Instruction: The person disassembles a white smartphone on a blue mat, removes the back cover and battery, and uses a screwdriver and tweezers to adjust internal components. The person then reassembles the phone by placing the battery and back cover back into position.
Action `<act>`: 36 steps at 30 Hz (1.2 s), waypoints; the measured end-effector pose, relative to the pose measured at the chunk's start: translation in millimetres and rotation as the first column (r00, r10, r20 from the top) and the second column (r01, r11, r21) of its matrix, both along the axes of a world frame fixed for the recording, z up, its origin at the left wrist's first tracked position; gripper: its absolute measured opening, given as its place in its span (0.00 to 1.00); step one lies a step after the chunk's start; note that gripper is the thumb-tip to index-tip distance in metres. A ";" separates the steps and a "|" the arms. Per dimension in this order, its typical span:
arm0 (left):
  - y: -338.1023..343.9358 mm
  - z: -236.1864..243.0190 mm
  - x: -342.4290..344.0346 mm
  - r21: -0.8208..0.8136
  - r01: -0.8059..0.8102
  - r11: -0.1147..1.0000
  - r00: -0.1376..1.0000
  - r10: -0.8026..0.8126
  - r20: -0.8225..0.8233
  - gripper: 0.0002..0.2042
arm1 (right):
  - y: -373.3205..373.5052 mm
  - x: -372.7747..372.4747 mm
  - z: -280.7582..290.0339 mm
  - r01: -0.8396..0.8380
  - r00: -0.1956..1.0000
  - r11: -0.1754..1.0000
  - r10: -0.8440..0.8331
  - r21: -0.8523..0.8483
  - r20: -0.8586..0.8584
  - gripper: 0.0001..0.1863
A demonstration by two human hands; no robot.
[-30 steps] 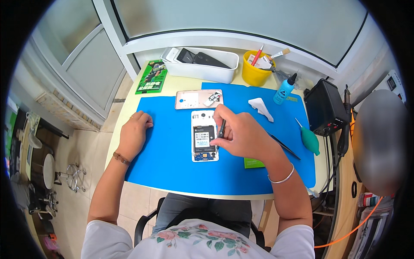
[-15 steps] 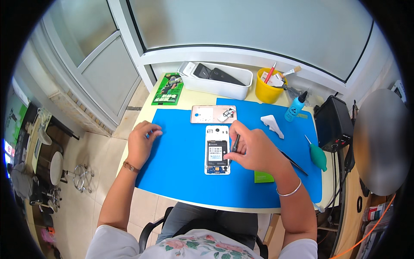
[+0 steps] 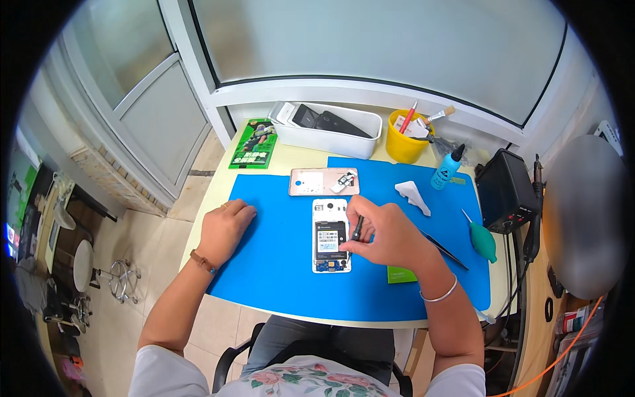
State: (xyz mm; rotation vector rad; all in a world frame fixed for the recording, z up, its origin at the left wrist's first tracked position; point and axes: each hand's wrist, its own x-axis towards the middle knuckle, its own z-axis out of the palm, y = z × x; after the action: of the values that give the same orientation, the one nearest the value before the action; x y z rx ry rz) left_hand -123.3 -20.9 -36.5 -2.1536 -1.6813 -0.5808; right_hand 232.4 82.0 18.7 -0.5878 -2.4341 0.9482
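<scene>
An opened white smartphone lies on the blue mat in front of me, its black battery and a blue circuit board at the near end exposed. My right hand pinches a dark-handled screwdriver over the phone's right side, its shaft pointing down toward the near right corner. Fingers hide part of that side. On the mat's left edge rests my left hand, fingers curled in, with nothing visible in it. Beyond the phone is a pinkish back cover with small parts on it.
To the right lie a green box, black tweezers, a green air blower and a white tissue. Behind stand a blue bottle, yellow bucket, white bin of phones and green packet. A black device stands far right.
My left hand has shifted slightly and curled its fingers down onto the mat. My right hand stays over the phone with the screwdriver, its handle a little more tilted. The view has moved slightly.
</scene>
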 end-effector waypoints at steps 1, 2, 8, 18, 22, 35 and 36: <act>-0.6 1.7 -0.6 -0.008 0.010 1.000 0.999 -0.011 -0.045 0.04 | -0.6 -0.1 -0.1 -0.003 1.000 1.000 0.003 0.002 -0.010 0.23; -1.2 3.6 -0.9 -0.017 0.020 1.000 0.996 -0.022 -0.090 0.04 | -1.8 -0.3 0.4 -0.003 1.000 1.000 0.004 0.008 -0.011 0.23; 5.6 0.1 6.3 -0.067 -0.079 0.995 0.987 0.068 -0.148 0.04 | -6.1 -0.4 2.7 -0.011 1.000 0.999 0.010 0.052 0.005 0.22; 7.7 17.8 2.5 -0.244 -0.112 0.963 0.994 0.107 -0.033 0.02 | -6.8 0.6 5.0 -0.008 1.000 1.000 0.008 0.029 0.023 0.22; 6.7 13.1 -1.2 -0.241 -0.166 0.956 0.986 0.161 -0.043 0.02 | -7.4 -1.3 1.3 -0.007 1.000 1.000 0.007 0.021 -0.010 0.21; 5.4 0.5 -23.7 -0.349 0.067 0.935 0.615 0.237 0.752 0.04 | -4.8 -3.5 9.9 0.031 0.996 0.999 -0.029 -0.027 0.082 0.24; 5.2 -0.5 -23.5 -0.353 0.068 0.933 0.577 0.252 0.777 0.05 | -4.2 -3.3 9.2 0.031 0.996 0.999 -0.028 -0.032 0.083 0.24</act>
State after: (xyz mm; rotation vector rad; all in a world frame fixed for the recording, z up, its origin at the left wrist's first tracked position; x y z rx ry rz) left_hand -146.8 -15.7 -37.0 -2.1203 -2.5118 -1.5429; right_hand 229.1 77.8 27.9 -0.6855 -2.4793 0.9717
